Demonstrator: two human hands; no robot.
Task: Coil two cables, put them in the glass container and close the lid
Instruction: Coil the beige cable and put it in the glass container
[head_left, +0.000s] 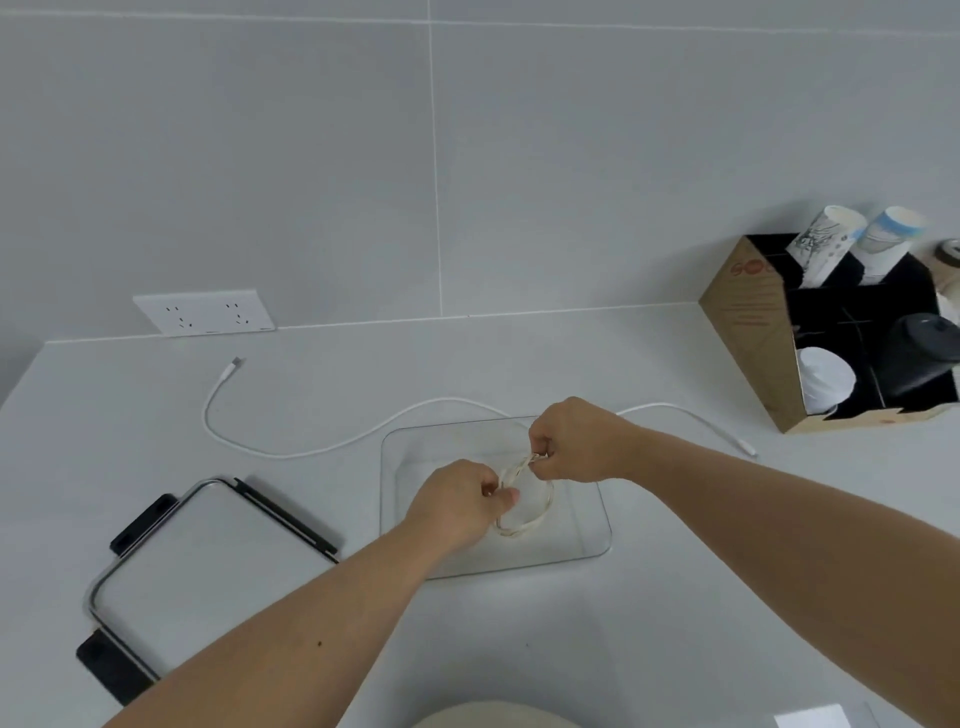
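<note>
A clear glass container (597, 540) sits open on the white counter in front of me. Above it, both hands grip a thin pale cable coiled into a small loop (524, 512). My left hand (457, 506) pinches the loop's left side. My right hand (576, 444) pinches the cable's end at the loop's top. A second, white cable (291, 452) lies uncoiled on the counter behind the container, running from a plug at the far left to a tip at the right. The container's lid (208, 561), with black clips, lies flat to the left.
A cardboard divider box (753, 332) holding paper cups and a dark object stands at the back right. A white wall socket (202, 312) sits on the tiled wall at the back left. A small white card (810, 717) lies at the counter's near right edge.
</note>
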